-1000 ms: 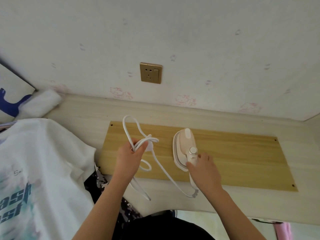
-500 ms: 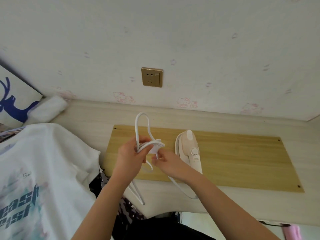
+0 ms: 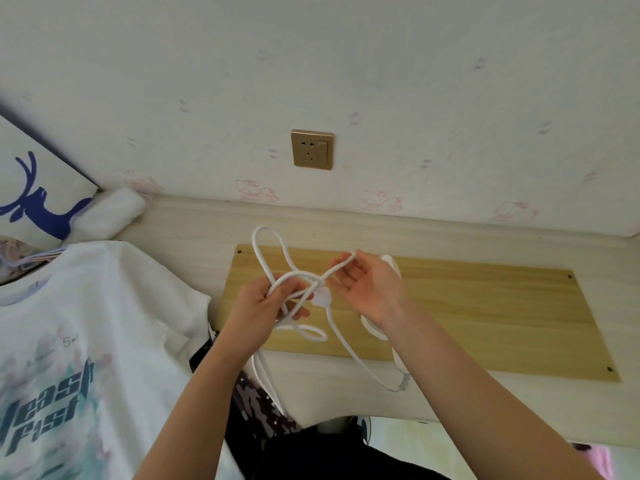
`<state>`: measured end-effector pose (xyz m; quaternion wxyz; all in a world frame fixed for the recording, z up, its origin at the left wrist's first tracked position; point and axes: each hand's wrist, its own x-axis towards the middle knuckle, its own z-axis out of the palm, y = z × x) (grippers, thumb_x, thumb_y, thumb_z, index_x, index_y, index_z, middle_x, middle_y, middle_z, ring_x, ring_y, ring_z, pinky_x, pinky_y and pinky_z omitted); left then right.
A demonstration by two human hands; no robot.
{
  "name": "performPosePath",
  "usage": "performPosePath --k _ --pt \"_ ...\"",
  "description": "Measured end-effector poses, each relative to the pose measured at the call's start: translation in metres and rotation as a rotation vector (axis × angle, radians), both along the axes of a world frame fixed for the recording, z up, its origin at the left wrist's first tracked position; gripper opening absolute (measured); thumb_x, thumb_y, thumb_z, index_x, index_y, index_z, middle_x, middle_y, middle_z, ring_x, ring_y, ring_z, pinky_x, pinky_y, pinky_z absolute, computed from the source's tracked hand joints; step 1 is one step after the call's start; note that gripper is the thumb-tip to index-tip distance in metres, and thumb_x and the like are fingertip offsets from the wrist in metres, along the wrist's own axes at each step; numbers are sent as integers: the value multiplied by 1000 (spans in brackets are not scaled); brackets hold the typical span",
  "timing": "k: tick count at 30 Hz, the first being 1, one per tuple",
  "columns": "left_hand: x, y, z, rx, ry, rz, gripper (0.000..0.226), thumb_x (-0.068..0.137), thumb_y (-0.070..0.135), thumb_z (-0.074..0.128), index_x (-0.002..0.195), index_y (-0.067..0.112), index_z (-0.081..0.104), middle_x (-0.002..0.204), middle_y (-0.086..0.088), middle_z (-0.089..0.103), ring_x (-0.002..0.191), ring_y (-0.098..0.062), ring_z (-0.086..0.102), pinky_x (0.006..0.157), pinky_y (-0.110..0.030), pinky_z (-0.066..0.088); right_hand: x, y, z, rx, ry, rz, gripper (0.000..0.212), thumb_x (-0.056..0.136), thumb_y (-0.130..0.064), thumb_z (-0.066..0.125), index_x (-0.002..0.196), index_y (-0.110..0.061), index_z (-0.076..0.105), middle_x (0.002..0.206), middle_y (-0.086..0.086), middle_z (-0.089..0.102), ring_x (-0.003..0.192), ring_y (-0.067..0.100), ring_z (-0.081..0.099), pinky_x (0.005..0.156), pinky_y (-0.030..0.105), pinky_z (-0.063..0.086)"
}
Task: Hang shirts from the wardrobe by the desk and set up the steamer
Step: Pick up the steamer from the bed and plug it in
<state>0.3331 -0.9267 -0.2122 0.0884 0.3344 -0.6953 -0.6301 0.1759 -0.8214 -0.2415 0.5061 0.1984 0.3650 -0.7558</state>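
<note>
My left hand [image 3: 266, 303] grips a bundle of looped white power cord [image 3: 263, 261] above the desk. The white plug [image 3: 321, 296] hangs just right of that hand. My right hand [image 3: 367, 289] pinches a strand of the same cord between thumb and fingers and holds it up to the right. The cream handheld steamer [image 3: 372, 329] lies on the yellow wooden board [image 3: 485, 306], mostly hidden behind my right hand and wrist. A white printed shirt [image 3: 86, 341] hangs at the left. The gold wall socket [image 3: 312, 149] sits on the wall above the desk.
A pale wooden desk [image 3: 194, 230] runs along the wallpapered wall. A rolled white cloth [image 3: 110, 213] and a picture with a blue deer [image 3: 31, 199] are at the far left. A dark patterned garment [image 3: 252, 400] hangs below the desk edge.
My right hand left the steamer, came to the cord bundle and has pulled one strand out to the right. The left hand kept its grip on the loops. The view tilted slightly downward.
</note>
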Motion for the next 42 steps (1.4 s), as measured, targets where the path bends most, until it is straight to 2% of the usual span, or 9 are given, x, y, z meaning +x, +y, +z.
performPosePath --k 3,7,15,20,24,29,34,37,42 --pt "-2 -3 -3 -7 -64 85 23 97 22 53 88 19 75 84 0 76 83 -15 72 75 -31 55 0 1 6 -3 42 -52 26 101 -14 40 80 -5 53 54 4 49 49 17 51 63 36 60" --pt "-7 -12 -10 -83 -109 182 17 93 23 59 84 19 72 85 -13 73 87 -33 69 84 -49 56 9 4 26 51 315 64 22 103 -13 38 89 -6 53 56 2 43 52 16 45 58 34 56" --pt "-3 -40 -10 -123 -104 206 21 95 2 51 92 10 70 70 -4 73 63 -23 72 58 -23 56 -4 10 54 104 482 -32 21 103 -12 36 93 -5 53 55 0 34 49 13 34 47 26 38" --pt "11 -62 -1 -358 -191 215 13 79 13 76 88 21 71 82 3 68 63 -16 63 61 -19 49 -13 14 55 106 558 -20 17 102 -10 39 91 -8 51 59 1 41 51 14 40 55 30 43" --pt "10 -59 3 -266 -156 15 9 73 19 82 77 22 75 70 -2 67 59 -4 54 59 -12 43 -11 6 59 74 619 49 20 101 -8 42 87 -6 55 66 5 57 59 18 52 61 31 49" --pt "-4 -45 -2 -188 -40 14 10 72 18 83 71 25 75 76 -11 71 66 -13 59 67 -31 49 3 -22 65 -58 580 83 16 99 -3 45 92 1 59 86 14 70 82 25 69 87 39 57" --pt "-15 -37 3 -194 78 -89 10 70 17 83 69 23 75 72 -4 70 64 -23 59 65 -33 49 6 -49 65 -38 631 145 15 92 -1 57 102 -4 68 104 12 72 104 21 67 91 35 55" --pt "-19 -37 -4 -365 -7 -273 16 71 21 84 66 29 70 69 14 65 62 -3 55 59 -13 39 0 -59 71 -66 638 94 15 90 1 59 102 0 68 103 14 71 104 24 68 87 36 56" --pt "-18 -48 -39 -526 -282 -397 23 75 29 80 66 34 60 85 17 59 80 3 56 68 -9 40 -20 -65 87 -107 696 -62 14 88 3 61 97 -1 70 99 15 72 97 26 70 88 38 56"
